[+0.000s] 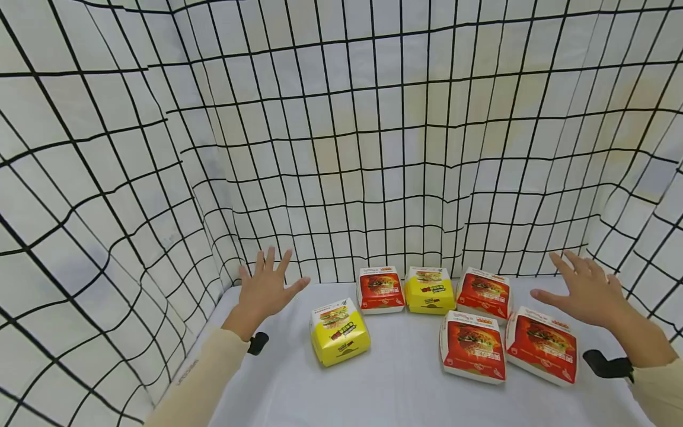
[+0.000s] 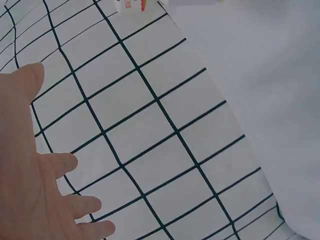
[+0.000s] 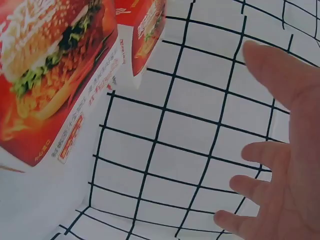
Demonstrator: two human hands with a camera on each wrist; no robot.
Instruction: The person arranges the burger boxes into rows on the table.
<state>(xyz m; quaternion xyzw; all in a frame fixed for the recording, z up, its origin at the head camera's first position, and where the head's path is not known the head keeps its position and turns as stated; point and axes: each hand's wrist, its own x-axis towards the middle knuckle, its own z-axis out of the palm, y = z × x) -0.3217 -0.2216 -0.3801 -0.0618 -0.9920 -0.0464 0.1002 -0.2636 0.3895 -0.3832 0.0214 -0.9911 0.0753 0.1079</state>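
Observation:
My left hand (image 1: 264, 290) is held over the left side of the white table with its fingers spread, holding nothing. Nearest to it is a yellow burger box (image 1: 340, 332), standing apart from the others. On the right, my right hand (image 1: 589, 290) also has spread fingers and nothing in its grasp. Just left of it lies a red burger box (image 1: 543, 345), with another red burger box (image 1: 474, 347) beside that one. Along the back are a red burger box (image 1: 380, 289), a yellow burger box (image 1: 430, 290) and a red burger box (image 1: 484, 294). All lids look closed.
A white backdrop with a black grid (image 1: 341, 178) rises behind the table and along both sides. The white tabletop (image 1: 395, 385) stretches in front of the boxes. Dark wrist cameras (image 1: 258, 343) are strapped on both wrists.

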